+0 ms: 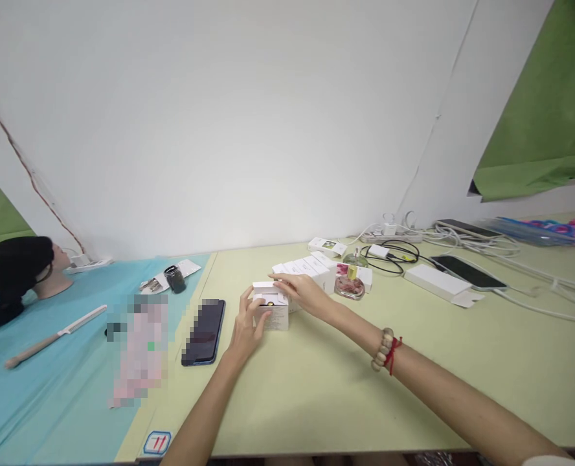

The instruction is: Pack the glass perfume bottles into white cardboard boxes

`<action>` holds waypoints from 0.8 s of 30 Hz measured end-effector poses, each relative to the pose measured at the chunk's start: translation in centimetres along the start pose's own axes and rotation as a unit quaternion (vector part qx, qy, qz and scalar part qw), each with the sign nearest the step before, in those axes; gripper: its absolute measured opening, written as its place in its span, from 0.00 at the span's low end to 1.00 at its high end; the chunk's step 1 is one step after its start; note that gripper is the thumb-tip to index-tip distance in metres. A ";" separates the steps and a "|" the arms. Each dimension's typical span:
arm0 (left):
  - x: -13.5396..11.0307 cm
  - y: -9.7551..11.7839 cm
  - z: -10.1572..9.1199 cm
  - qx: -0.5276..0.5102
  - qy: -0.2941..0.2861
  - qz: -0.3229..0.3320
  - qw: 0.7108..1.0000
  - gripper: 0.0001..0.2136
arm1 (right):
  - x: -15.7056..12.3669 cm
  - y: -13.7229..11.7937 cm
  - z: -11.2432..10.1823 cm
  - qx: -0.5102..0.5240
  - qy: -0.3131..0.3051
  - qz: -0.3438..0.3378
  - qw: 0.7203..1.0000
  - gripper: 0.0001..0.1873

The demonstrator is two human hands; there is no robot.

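A small white box (274, 309) stands on the pale green table (316, 388), its top flap raised and a dark round item with yellow showing inside. My left hand (247, 329) grips the box's left side, thumb on its front. My right hand (305, 292) reaches over from the right, fingers curled on the open flap. A bead bracelet with red cord (386, 350) is on my right wrist. Just behind the box runs a row of several similar white boxes (307, 268). A pink perfume bottle (349, 283) stands to their right.
A dark phone (204, 331) lies left of the box. On the blue cloth (49, 401) lie a comb (54, 335), a dark jar (174, 278) and a mannequin head (18, 268). Cables, a power strip (389, 234), another phone (467, 272) and a long white box (436, 282) fill the back right.
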State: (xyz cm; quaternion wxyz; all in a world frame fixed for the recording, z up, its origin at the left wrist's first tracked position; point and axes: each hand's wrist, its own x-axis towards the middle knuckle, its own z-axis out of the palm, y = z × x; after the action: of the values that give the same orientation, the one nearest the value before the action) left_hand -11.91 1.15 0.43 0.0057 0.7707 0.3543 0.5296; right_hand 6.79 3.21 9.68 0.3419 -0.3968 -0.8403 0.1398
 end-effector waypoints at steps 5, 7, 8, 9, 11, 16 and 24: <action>0.4 0.9 -0.1 0.037 0.004 0.019 0.999 0.06 | -0.1 0.5 0.3 -0.005 0.010 -0.017 1.000 0.17; 0.6 1.4 -0.2 0.043 0.012 0.014 0.999 0.05 | -0.1 0.5 0.2 -0.028 0.009 -0.034 0.999 0.16; 0.6 1.6 -0.2 0.046 0.015 0.006 0.999 0.05 | -0.1 0.5 0.2 -0.042 0.005 -0.043 0.998 0.16; 0.7 1.7 -0.2 0.050 0.014 -0.004 0.999 0.04 | -0.1 0.5 0.1 -0.056 -0.002 -0.054 0.997 0.16; 0.7 2.0 -0.2 0.062 -0.002 -0.026 0.998 0.05 | -0.2 0.4 0.0 -0.084 -0.013 -0.078 0.993 0.15; 0.7 2.0 -0.2 0.111 -0.004 -0.026 0.993 0.06 | -0.8 0.1 -0.6 -0.164 -0.006 -0.126 0.978 0.13; 0.9 1.9 -0.1 0.120 0.028 -0.049 0.991 0.07 | -2.0 -0.6 -1.1 -0.103 -0.022 -0.111 0.988 0.12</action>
State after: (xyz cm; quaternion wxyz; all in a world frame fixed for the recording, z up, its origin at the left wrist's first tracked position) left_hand -10.82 0.14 1.96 -0.0708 0.7322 0.4523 0.5042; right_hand 8.13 1.29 9.88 0.2943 -0.3310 -0.8963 0.0224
